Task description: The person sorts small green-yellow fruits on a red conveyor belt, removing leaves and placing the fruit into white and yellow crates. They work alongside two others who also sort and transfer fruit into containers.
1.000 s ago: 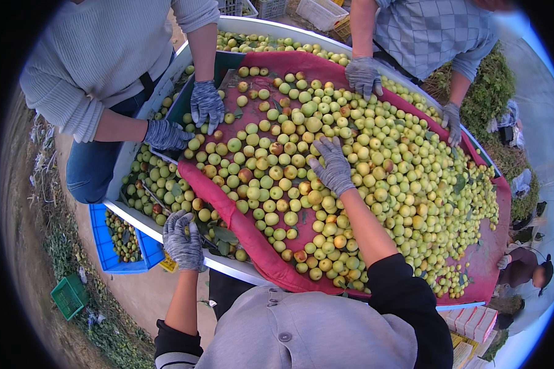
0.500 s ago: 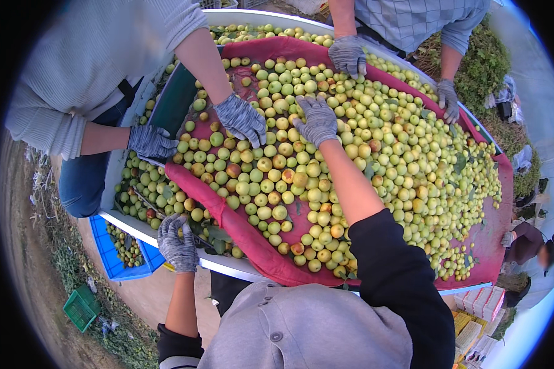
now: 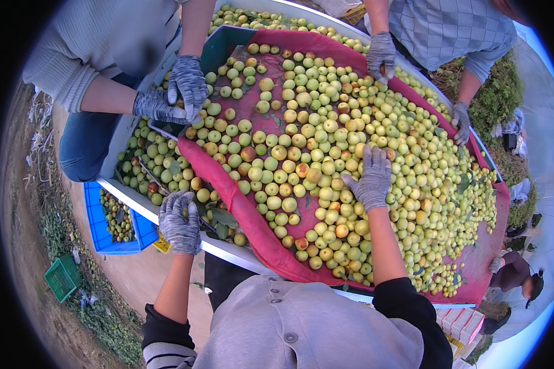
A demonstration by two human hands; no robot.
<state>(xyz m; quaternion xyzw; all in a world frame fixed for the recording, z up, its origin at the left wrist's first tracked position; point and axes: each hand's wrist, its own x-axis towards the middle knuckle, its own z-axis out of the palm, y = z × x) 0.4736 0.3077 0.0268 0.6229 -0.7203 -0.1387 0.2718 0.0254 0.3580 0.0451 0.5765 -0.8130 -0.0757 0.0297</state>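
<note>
My right hand (image 3: 372, 179), in a grey striped glove, rests on the pile of small round yellow-green fruits (image 3: 421, 197) with its fingers spread. The fruits lie over a red cloth (image 3: 252, 221), thinner toward the left; some have reddish-brown patches. At the white rim of the trough (image 3: 237, 253), my gloved left hand (image 3: 180, 224) has its fingers curled. Whatever they close on is hidden. Next to it, more fruits (image 3: 166, 165) and leaves (image 3: 223, 217) fill a lower channel outside the red cloth.
At the far left, a co-worker's gloved hands (image 3: 188, 86) meet near a green divider (image 3: 218, 52). Another person's gloved hands (image 3: 381, 58) are at the far right side. A blue crate (image 3: 114, 246) of fruits stands below the rim; a green basket (image 3: 63, 278) lies on the ground.
My right hand has moved right and nearer over the fruits. The left co-worker's far hand has drawn back to their other hand. My left hand stays at the rim.
</note>
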